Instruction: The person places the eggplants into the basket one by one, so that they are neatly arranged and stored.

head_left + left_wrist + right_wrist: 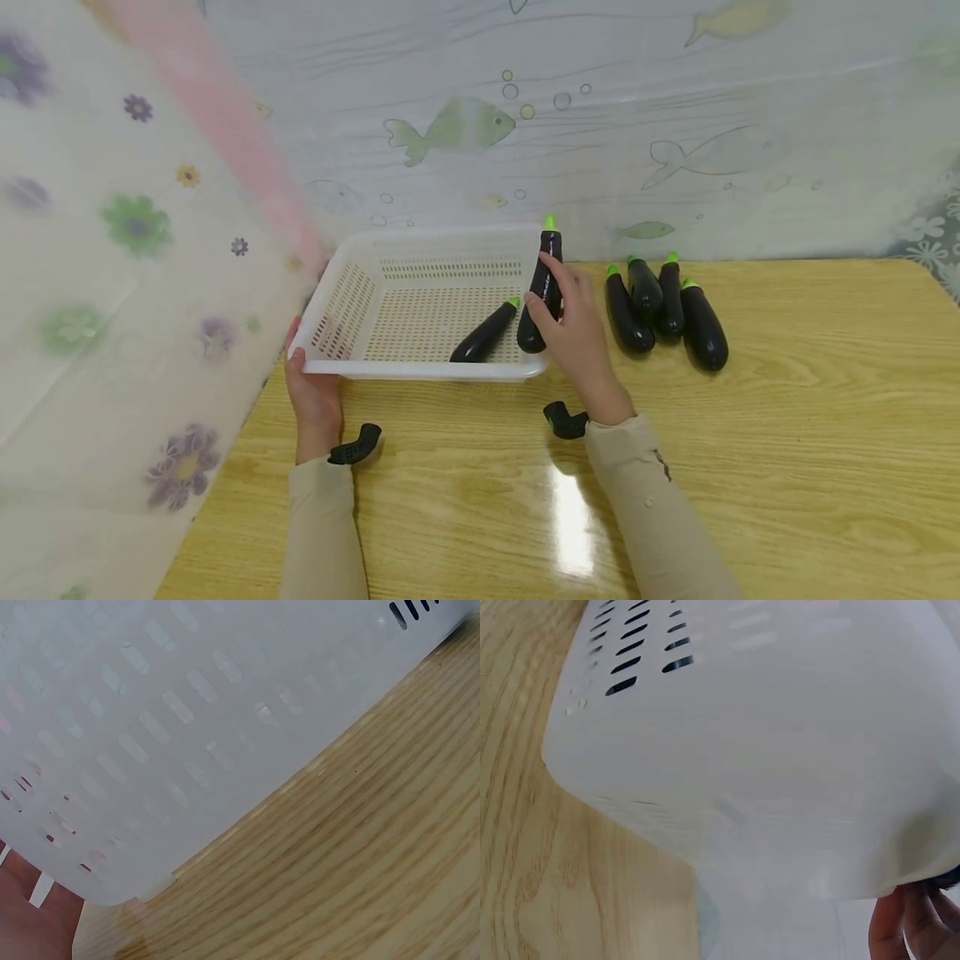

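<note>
In the head view my right hand (579, 329) grips a dark, glossy eggplant (550, 250) with a bright green stem, held over the right rim of a white plastic basket (427, 369). My left hand (313, 400) holds the basket's near left corner, thumb on the rim. A second eggplant (483, 335) lies slanted inside the basket, near its front right. The left wrist view is filled by the slotted basket wall (247, 750), with part of the left hand (34, 919) at its corner. In the right wrist view, fingers (922, 926) show at the basket rim.
Several more eggplants (703, 327) lie in a group on the wooden table (810, 400), right of the basket. A fish-patterned sheet (465, 125) hangs behind the table, and a flowered one (135, 275) stands close on the left. Black wrist devices (566, 421) sit at both wrists.
</note>
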`<control>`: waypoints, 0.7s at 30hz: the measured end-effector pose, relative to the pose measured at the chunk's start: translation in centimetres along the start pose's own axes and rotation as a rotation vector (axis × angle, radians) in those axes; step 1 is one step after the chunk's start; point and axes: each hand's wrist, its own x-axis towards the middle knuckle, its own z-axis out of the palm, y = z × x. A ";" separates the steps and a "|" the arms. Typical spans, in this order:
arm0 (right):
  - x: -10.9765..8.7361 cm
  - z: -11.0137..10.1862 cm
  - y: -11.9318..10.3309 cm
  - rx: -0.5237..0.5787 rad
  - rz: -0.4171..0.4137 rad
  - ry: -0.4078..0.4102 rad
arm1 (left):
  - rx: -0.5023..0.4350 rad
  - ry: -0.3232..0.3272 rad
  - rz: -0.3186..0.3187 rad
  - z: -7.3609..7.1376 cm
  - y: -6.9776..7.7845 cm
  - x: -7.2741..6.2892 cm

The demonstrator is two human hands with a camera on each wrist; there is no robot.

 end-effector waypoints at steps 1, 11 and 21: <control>0.0 0.1 0.0 -0.017 -0.003 0.000 | -0.011 0.005 -0.002 0.0 0.0 0.0; -0.3 0.5 -0.2 -0.112 -0.039 -0.022 | -0.002 -0.005 -0.001 0.1 0.0 0.1; -0.4 1.0 -0.2 -0.177 -0.060 -0.058 | -0.011 0.009 -0.011 -0.1 0.0 0.1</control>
